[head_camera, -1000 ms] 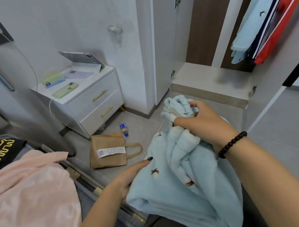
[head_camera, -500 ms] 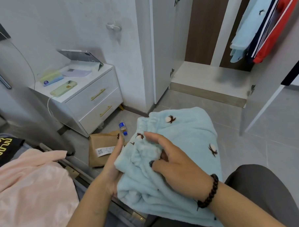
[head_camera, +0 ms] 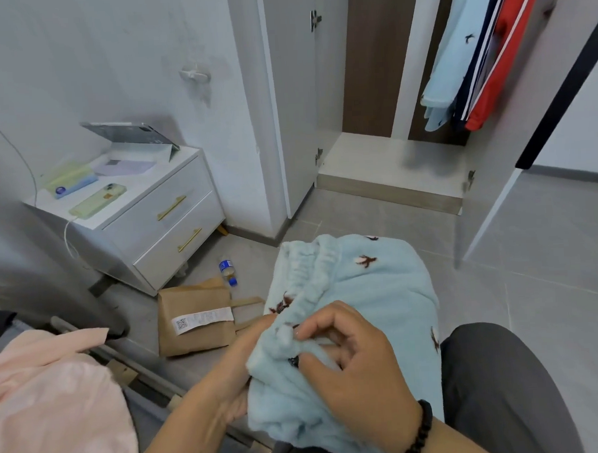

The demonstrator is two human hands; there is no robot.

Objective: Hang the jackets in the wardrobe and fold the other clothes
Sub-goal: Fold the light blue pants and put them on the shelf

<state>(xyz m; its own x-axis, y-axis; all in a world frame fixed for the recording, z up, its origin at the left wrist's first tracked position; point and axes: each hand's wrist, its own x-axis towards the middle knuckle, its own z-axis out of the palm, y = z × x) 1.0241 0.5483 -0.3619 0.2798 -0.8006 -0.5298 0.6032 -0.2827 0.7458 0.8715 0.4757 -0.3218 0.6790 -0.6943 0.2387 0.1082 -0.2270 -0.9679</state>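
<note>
Fleece garment (head_camera: 372, 291), pale blue with small brown-and-white motifs, lies draped over the person's lap, in front of the open wardrobe (head_camera: 390, 160). Its gathered edge runs from the far end back toward the hands. The right hand (head_camera: 351, 361) lies on top of the near part of the fleece, its fingers curled and pinching a fold of the edge; a dark bead bracelet (head_camera: 419, 433) circles that wrist. The left hand (head_camera: 242, 362) is at the fleece's left side, mostly hidden behind the cloth, fingers bent around the bunched fabric. Inside the wardrobe hang a pale blue jacket (head_camera: 451, 58), a navy jacket (head_camera: 482, 54) and a red jacket (head_camera: 509, 46), side by side. Left of the wardrobe stands a white nightstand (head_camera: 173, 211). Between nightstand and fleece, a brown paper bag (head_camera: 195, 320) and a small bottle (head_camera: 227, 270) lie on the floor. Far left of the fleece lies a pink garment (head_camera: 48, 401).
</note>
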